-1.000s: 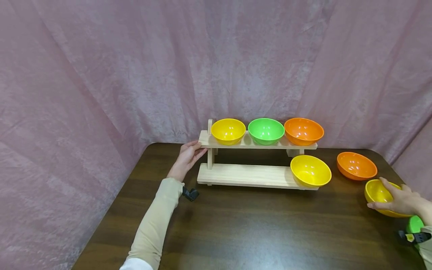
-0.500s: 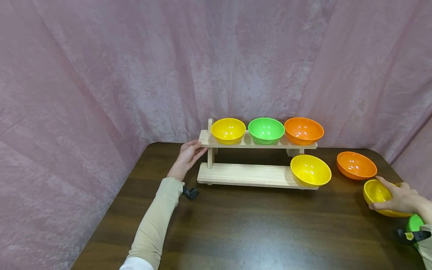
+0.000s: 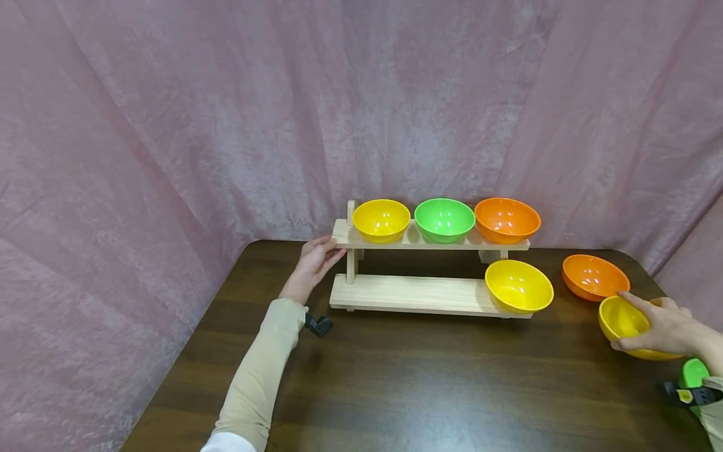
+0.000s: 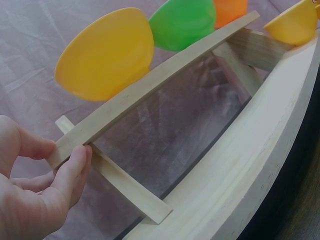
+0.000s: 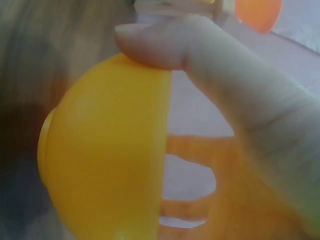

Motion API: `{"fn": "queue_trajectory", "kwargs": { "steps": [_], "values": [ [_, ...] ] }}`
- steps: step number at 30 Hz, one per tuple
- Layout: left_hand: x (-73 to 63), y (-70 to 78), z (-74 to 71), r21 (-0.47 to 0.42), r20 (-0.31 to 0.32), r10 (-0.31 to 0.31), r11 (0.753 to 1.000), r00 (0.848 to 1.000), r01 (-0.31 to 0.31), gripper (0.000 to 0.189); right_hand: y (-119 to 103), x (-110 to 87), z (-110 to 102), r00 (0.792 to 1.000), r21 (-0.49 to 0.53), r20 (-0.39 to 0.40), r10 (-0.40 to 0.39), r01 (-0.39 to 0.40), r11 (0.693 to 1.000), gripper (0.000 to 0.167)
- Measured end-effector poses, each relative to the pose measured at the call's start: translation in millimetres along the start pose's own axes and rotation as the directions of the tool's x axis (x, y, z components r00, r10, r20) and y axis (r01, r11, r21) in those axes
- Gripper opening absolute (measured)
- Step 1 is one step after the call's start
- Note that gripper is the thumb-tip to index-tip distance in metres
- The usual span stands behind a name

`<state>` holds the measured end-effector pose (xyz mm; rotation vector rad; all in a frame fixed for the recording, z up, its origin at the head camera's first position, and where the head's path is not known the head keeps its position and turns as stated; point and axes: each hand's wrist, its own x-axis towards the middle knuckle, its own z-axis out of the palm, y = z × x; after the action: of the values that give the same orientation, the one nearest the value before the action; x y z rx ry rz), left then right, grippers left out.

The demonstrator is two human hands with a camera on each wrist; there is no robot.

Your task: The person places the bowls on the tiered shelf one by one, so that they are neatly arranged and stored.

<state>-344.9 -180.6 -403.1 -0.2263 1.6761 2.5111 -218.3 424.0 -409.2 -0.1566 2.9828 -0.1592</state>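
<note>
My left hand pinches the left end of the upper board of a two-tier wooden rack, thumb on top and fingers beneath, as the left wrist view shows. At the right, my right hand grips a yellow bowl by its rim; in the right wrist view the thumb lies over the bowl's edge. On the upper board stand a yellow bowl, a green bowl and an orange bowl. Another yellow bowl sits at the right end of the lower board.
An orange bowl stands on the dark wooden table, right of the rack and just behind the held bowl. Something green shows partly beneath my right wrist. A pink curtain hangs behind the table.
My right hand has moved slightly left with the yellow bowl, closer to the orange one on the table. The left hand keeps its hold on the rack.
</note>
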Motion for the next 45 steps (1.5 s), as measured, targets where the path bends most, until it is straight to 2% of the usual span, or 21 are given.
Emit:
{"fn": "queue_trajectory", "kwargs": {
  "steps": [8,20,31,45],
  "values": [
    [1.2,0.9,-0.6,0.013,0.001,0.008,1.0,1.0,-0.008,0.047,-17.0,-2.4,-5.1,0.994,0.014,-0.077,-0.076,0.077,0.997,0.105],
    [1.2,-1.7,-1.0,0.011,-0.003,-0.006,1.0,1.0,0.006,0.048,-40.5,-7.9,-14.4,0.991,0.009,-0.07,-0.114,0.115,0.993,0.104],
    [0.2,-1.1,-0.2,-0.014,0.004,0.014,1.0,1.0,-0.014,0.046,-58.5,-12.5,-22.9,0.989,-0.003,-0.058,-0.138,0.138,0.99,0.104],
    [1.2,-1.0,-1.3,0.006,0.017,0.014,1.0,1.0,-0.014,0.047,-85.5,-18.9,-33.1,0.969,0.008,-0.104,-0.224,0.226,0.974,0.107]
  ]
}}
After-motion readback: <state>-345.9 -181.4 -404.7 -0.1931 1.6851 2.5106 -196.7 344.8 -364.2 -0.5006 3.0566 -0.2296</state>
